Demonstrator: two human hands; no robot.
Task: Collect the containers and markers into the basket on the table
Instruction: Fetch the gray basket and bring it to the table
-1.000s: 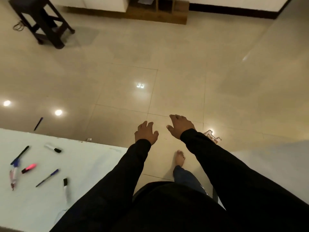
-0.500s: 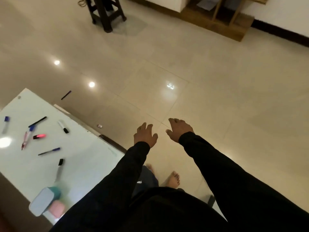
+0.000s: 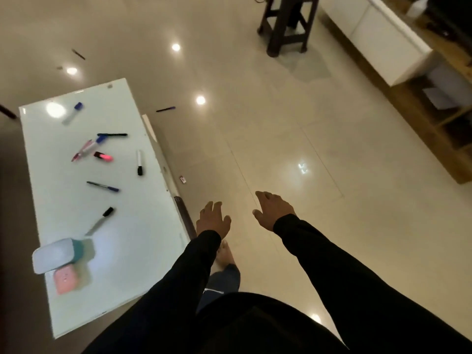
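A white glass table (image 3: 132,251) stands at the left. Several markers and pens lie scattered on it: a pink highlighter (image 3: 103,156), a white marker with a black cap (image 3: 139,162), a blue pen (image 3: 102,186), a black-capped marker (image 3: 99,221) and a blue-capped one (image 3: 72,113). A white-lidded teal container (image 3: 57,254) and a small pink container (image 3: 65,279) sit at the table's near end. My left hand (image 3: 214,220) and my right hand (image 3: 273,209) hover over the floor to the right of the table, fingers spread, holding nothing. No basket shows.
Pens lie on the tiled floor beyond the table, one dark pen (image 3: 165,109) close to its far edge and another (image 3: 78,54) farther off. A dark wooden stool (image 3: 286,24) stands at the top. A white cabinet (image 3: 378,39) and wooden shelf (image 3: 439,129) line the right side.
The view has swung left, bringing the whole table and both containers into sight. Both hands stay empty and spread, with the right one drifting a little farther from the left.
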